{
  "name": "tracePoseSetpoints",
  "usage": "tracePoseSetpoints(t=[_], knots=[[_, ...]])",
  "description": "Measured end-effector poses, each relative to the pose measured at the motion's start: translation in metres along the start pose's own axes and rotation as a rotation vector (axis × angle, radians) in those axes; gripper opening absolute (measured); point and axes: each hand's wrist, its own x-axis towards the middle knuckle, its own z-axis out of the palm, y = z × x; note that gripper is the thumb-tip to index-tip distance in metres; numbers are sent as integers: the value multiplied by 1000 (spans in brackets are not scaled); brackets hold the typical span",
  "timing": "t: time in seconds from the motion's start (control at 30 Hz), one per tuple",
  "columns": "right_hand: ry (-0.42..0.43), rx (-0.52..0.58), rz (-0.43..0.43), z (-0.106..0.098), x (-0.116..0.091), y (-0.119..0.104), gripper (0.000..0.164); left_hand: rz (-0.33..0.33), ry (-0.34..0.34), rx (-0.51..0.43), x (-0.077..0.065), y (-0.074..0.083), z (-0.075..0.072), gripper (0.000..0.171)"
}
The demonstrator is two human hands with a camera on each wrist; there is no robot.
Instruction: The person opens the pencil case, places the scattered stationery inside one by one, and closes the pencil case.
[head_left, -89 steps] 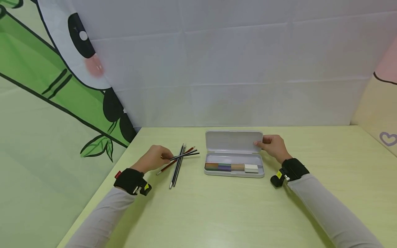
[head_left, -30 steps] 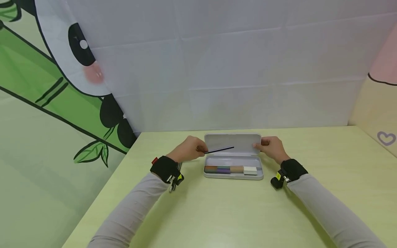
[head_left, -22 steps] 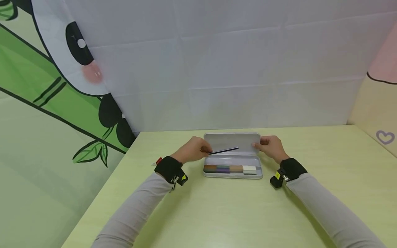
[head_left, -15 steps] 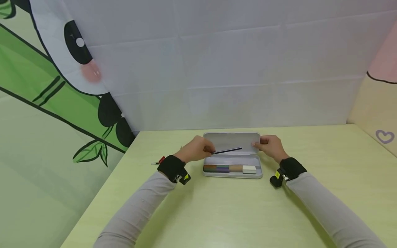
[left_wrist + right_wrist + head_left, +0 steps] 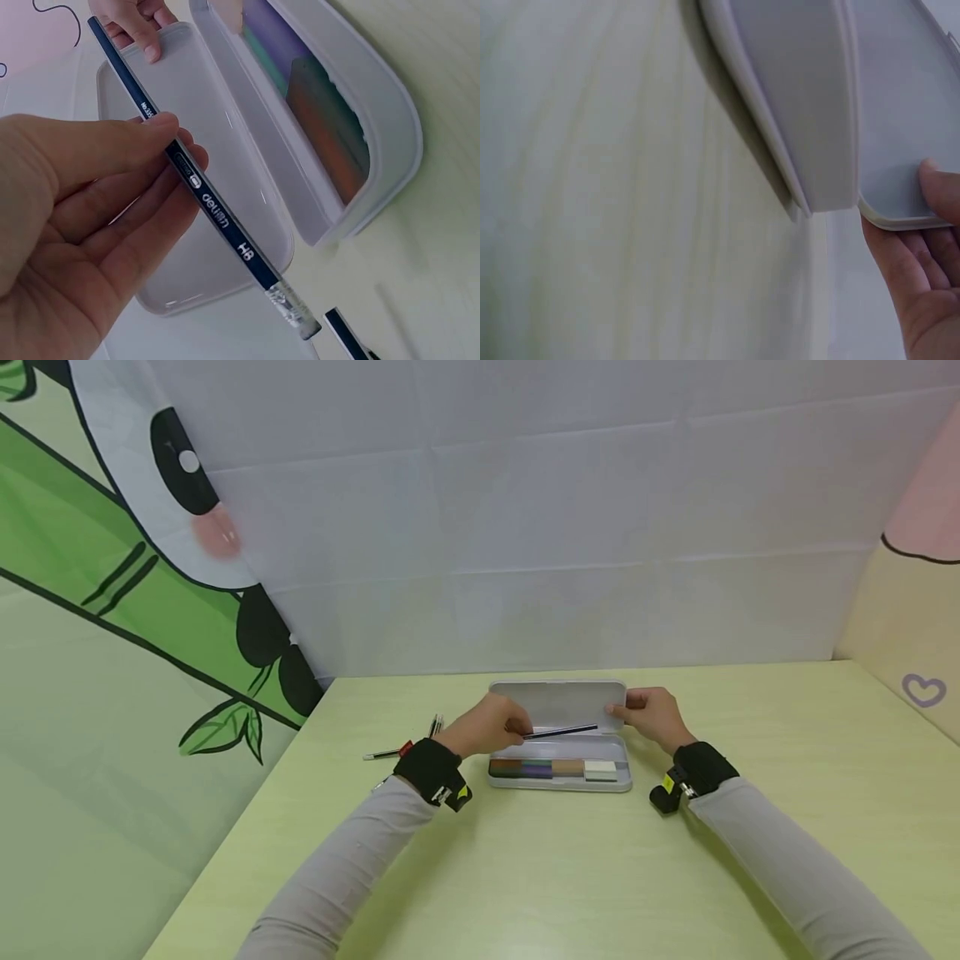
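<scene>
My left hand [image 5: 491, 727] pinches a dark HB pencil [image 5: 217, 214] between thumb and fingers; its eraser end [image 5: 294, 309] points down to the right in the left wrist view. In the head view this pencil lies over the hinge side of a white pencil case [image 5: 558, 787], which stands open. My right hand [image 5: 658, 717] grips the right edge of the raised lid [image 5: 562, 703], thumb on the inner face, fingers behind. Inside the case sit a white eraser [image 5: 600, 770] and brown, green and purple pieces [image 5: 536, 768] along the front.
Several pencils [image 5: 382, 755] lie on the table left of the case, partly hidden behind my left wrist. A printed cloth wall [image 5: 525, 527] rises at the table's back edge. The wooden tabletop [image 5: 562, 868] extends in front of the case.
My left hand took a pencil from the pile and carried it right, over to the case. In the last half second it moved slightly further right. The right hand keeps hold of the lid.
</scene>
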Motion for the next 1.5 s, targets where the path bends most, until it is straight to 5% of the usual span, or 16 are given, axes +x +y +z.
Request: tracePoseSetpoints(t=[0.93, 1.5], knots=[[27, -18, -7, 6, -4, 9, 36, 37, -40, -4, 18, 16, 22, 13], [35, -20, -17, 7, -4, 7, 34, 46, -66, -14, 30, 2, 35, 13]])
